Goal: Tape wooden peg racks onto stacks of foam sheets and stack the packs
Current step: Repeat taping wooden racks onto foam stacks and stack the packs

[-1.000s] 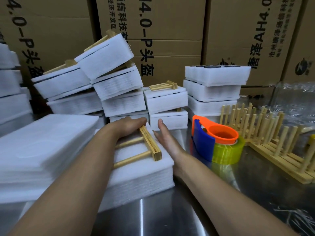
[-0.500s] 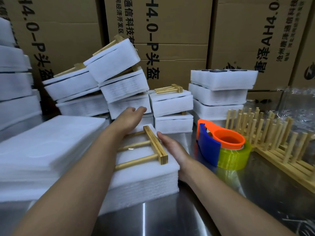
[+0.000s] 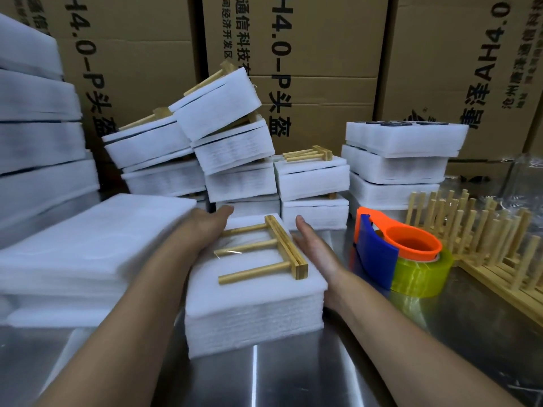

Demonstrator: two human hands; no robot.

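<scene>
A white stack of foam sheets [image 3: 252, 306] lies on the steel table in front of me. On top lies a wooden peg rack [image 3: 270, 254] with three pegs pointing left, and a strip of clear tape glints across it. My left hand [image 3: 205, 227] lies flat along the stack's left top edge, fingers straight. Against the stack's right side my right hand [image 3: 316, 254] presses with straight fingers. Behind stand finished packs [image 3: 311, 177] with racks taped on, some piled crookedly.
An orange and blue tape dispenser [image 3: 393, 254] with yellowish tape stands right of the stack. Loose wooden peg racks [image 3: 482, 233] lie at the far right. Loose foam sheets [image 3: 88, 248] are piled at left. Cardboard boxes [image 3: 323, 54] wall the back.
Both hands have moved off the rack's far end to the two sides of the stack. The stack sits a little nearer and squarer.
</scene>
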